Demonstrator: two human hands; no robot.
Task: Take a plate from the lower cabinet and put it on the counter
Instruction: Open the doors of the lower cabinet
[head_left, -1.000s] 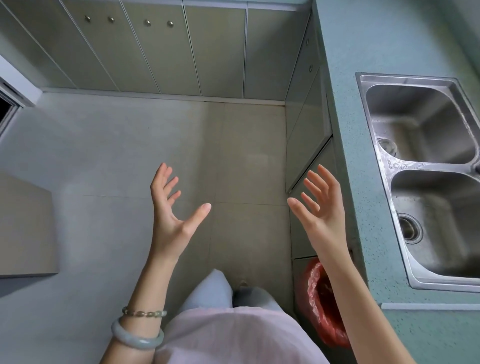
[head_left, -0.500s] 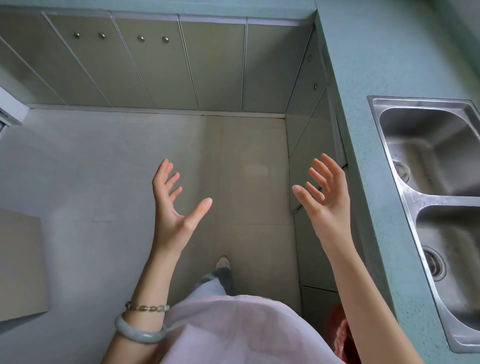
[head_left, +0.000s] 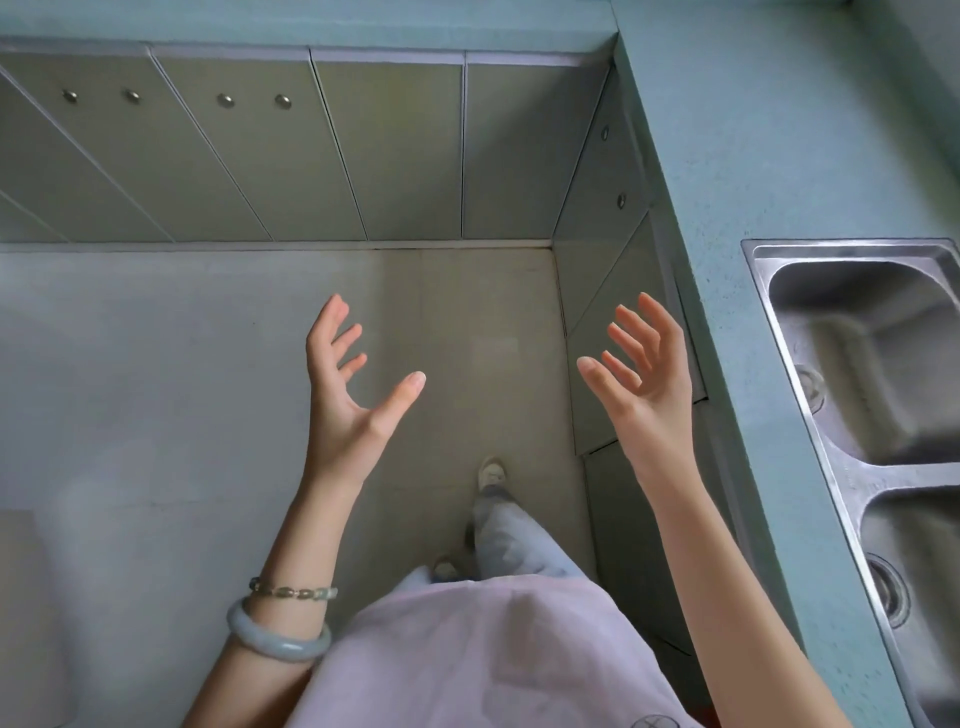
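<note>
My left hand (head_left: 348, 395) and my right hand (head_left: 644, 384) are raised in front of me, palms facing each other, fingers spread, holding nothing. Both hover over the tiled floor. Lower cabinet doors (head_left: 384, 150) with small round knobs line the far wall, all shut. More lower cabinet doors (head_left: 597, 291) run under the teal counter (head_left: 727, 156) on the right, just beyond my right hand. No plate is in view.
A double steel sink (head_left: 852, 364) is set into the counter at the right. My legs and one shoe (head_left: 491, 473) stand on the floor (head_left: 156, 364) below my hands. A pale object sits at the lower left edge.
The view has moved forward toward the corner cabinets; the sink has slid right and down, and the red bin has left the frame. Both hands keep the same open pose.
</note>
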